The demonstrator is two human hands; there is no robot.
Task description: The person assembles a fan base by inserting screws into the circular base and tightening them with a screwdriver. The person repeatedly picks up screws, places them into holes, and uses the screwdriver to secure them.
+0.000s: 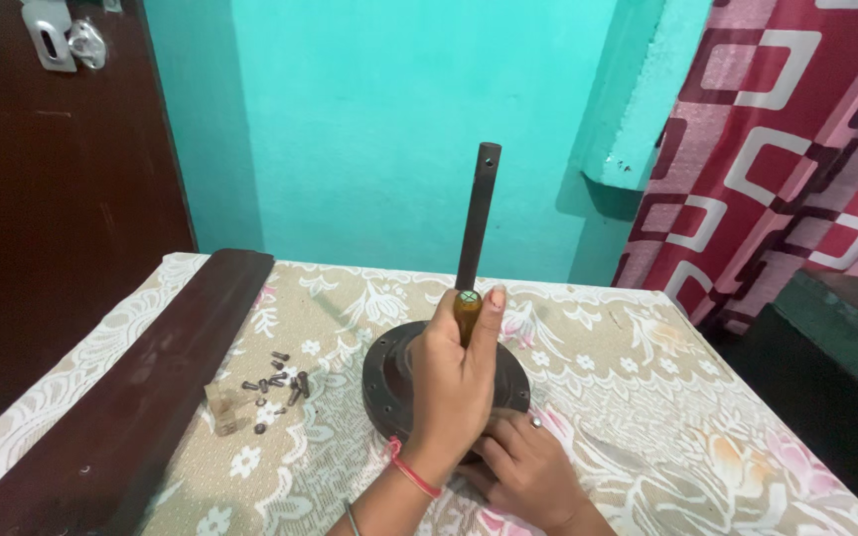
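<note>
From the head view, our left hand (454, 382) wraps tight around a screwdriver (467, 310), held upright over the motor (384, 382) on the bench (647, 397). Our right hand (528, 467) presses flat against the motor's near rim, fingers spread, steadying it. Loose screws (275, 382) lie beside a blade (141, 387).

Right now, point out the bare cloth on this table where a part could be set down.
Widest bare cloth lies right of the round motor housing, out to the table edge. A narrower strip runs behind it toward the wall. Crowded: the left, where loose screws sit between housing and fan blade, and the front, under left hand and right hand.
</note>
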